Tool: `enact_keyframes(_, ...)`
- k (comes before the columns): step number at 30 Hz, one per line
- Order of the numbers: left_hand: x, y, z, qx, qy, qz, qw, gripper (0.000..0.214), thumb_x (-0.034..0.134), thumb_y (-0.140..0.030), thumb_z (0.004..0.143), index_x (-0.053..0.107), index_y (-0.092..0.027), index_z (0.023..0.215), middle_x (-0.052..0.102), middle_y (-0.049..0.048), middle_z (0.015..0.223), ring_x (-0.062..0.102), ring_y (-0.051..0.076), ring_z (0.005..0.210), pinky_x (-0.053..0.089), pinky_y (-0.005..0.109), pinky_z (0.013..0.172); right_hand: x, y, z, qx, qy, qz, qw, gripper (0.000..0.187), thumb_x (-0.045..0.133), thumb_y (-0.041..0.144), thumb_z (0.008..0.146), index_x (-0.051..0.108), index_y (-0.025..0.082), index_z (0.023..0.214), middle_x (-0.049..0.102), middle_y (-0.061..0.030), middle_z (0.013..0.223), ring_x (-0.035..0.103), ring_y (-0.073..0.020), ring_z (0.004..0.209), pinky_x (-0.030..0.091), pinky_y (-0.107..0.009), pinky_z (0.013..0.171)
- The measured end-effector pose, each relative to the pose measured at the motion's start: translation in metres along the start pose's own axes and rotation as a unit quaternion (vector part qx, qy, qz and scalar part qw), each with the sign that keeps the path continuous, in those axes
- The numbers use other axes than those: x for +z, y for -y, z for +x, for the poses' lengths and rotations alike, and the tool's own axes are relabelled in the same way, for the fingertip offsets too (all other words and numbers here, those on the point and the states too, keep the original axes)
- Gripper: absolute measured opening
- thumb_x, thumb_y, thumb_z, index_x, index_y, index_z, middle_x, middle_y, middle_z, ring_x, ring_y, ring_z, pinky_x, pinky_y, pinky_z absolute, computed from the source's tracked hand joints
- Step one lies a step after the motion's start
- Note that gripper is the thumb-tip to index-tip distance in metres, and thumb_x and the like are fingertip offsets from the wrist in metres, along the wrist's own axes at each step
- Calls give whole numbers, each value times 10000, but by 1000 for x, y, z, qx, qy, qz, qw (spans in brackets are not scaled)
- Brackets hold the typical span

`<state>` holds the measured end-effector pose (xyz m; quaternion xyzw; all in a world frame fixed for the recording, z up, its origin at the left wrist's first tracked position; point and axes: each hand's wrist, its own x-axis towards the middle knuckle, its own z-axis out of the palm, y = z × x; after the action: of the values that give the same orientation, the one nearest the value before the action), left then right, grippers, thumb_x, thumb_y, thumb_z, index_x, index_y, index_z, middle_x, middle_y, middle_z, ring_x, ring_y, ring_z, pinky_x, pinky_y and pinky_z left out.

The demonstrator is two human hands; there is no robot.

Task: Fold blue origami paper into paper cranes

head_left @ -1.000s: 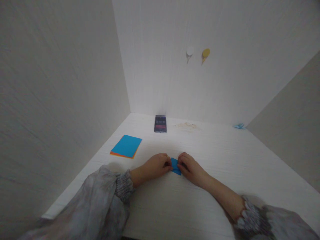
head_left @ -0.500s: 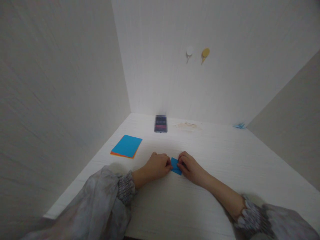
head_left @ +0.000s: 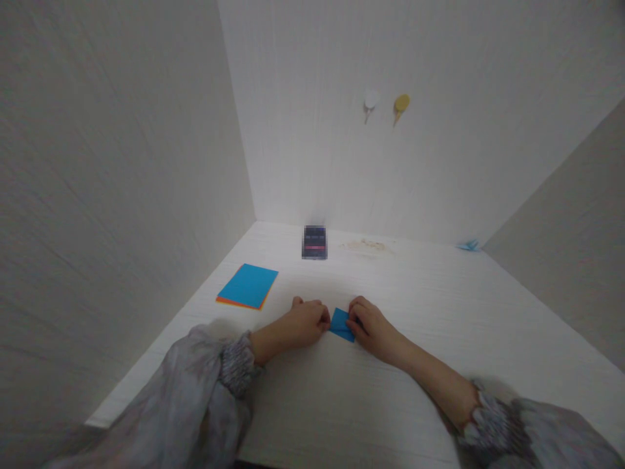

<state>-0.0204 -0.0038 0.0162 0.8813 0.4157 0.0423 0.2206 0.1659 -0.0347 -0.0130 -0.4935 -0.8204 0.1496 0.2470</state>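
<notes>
A small folded piece of blue origami paper (head_left: pixel 341 322) lies on the white table between my hands, with a crease line running across its lower part. My right hand (head_left: pixel 370 327) is closed at its right edge, thumb and fingers pinching the paper. At the left corner, my left hand (head_left: pixel 308 323) has its fingertips pressed together against the paper's edge. The right end of the paper is hidden under my right fingers.
A stack of square origami sheets (head_left: pixel 248 285), blue on top with orange edges below, lies to the left. A dark blurred object (head_left: pixel 314 243) stands by the back wall. A light blue folded paper (head_left: pixel 469 245) sits in the far right corner. Two hooks (head_left: pixel 401 103) hang on the wall.
My left hand has slid a little to the left along the paper, uncovering more of its left side. My right hand has stayed in place.
</notes>
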Motion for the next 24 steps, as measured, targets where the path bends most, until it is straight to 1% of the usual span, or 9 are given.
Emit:
enact_keyframes(2, -1, 3, -1, -3, 7, -15, 1000, 168, 454, -214, 761, 613, -170, 793, 626, 31, 821, 562, 177, 778, 343, 328, 794, 0, -1, -1, -1, 0, 1, 1000, 81, 455, 128, 753, 443, 172, 686, 480, -49, 788, 455, -167, 739, 392, -308, 676)
enact_keyframes(4, -1, 5, -1, -3, 1, -26, 1000, 168, 464, -219, 752, 619, -170, 793, 628, 26, 800, 563, 167, 756, 366, 296, 755, 1, -2, -2, -3, -1, 4, 1000, 82, 450, 131, 757, 446, 172, 685, 481, -49, 790, 454, -166, 739, 394, -309, 677)
enact_keyframes(7, 2, 8, -1, 0, -17, -33, 999, 161, 475, -228, 742, 618, -171, 789, 624, 16, 754, 563, 155, 722, 376, 276, 723, 1, -2, -1, 0, -4, 8, 1000, 89, 451, 134, 759, 446, 173, 679, 482, -46, 787, 452, -164, 734, 394, -308, 673)
enact_keyframes(10, 6, 9, -1, 3, -28, -44, 999, 159, 507, -286, 737, 605, -172, 787, 614, 3, 716, 560, 146, 694, 375, 272, 719, 2, -3, -1, -5, -3, 13, 1000, 95, 452, 141, 765, 447, 175, 676, 482, -41, 781, 449, -161, 726, 393, -304, 664)
enact_keyframes(13, 9, 10, -2, 8, -29, -59, 998, 174, 537, -327, 725, 592, -171, 781, 608, -4, 712, 555, 140, 687, 366, 277, 731, 3, -4, -2, -22, 0, 19, 1000, 105, 445, 158, 779, 445, 176, 676, 480, -39, 776, 448, -160, 724, 390, -300, 655)
enact_keyframes(15, 9, 10, -3, 8, -27, -62, 998, 158, 541, -312, 725, 588, -172, 782, 604, -8, 712, 552, 136, 686, 353, 288, 752, 3, -5, -2, -29, 2, 20, 999, 109, 444, 168, 787, 446, 177, 679, 479, -37, 776, 448, -160, 726, 389, -298, 652)
enact_keyframes(19, 9, 9, -3, 7, -23, -51, 998, 185, 524, -341, 746, 586, -172, 787, 603, -3, 742, 548, 143, 707, 302, 349, 820, 3, -4, -1, -21, 2, 13, 1000, 113, 452, 173, 786, 451, 176, 673, 478, -33, 771, 448, -157, 726, 388, -294, 651)
enact_keyframes(21, 9, 8, -2, 7, -23, -47, 999, 210, 513, -365, 756, 589, -171, 784, 600, 3, 759, 546, 151, 722, 283, 373, 830, 3, -3, -1, -17, 2, 12, 1000, 113, 456, 173, 784, 451, 176, 671, 477, -31, 768, 449, -156, 725, 386, -291, 652)
enact_keyframes(24, 9, 8, -1, 5, -21, -40, 999, 204, 505, -352, 761, 594, -169, 783, 598, 10, 767, 545, 160, 734, 276, 389, 822, 3, -2, 0, -15, 3, 15, 1000, 106, 462, 171, 778, 449, 176, 673, 475, -30, 771, 448, -153, 721, 383, -287, 649)
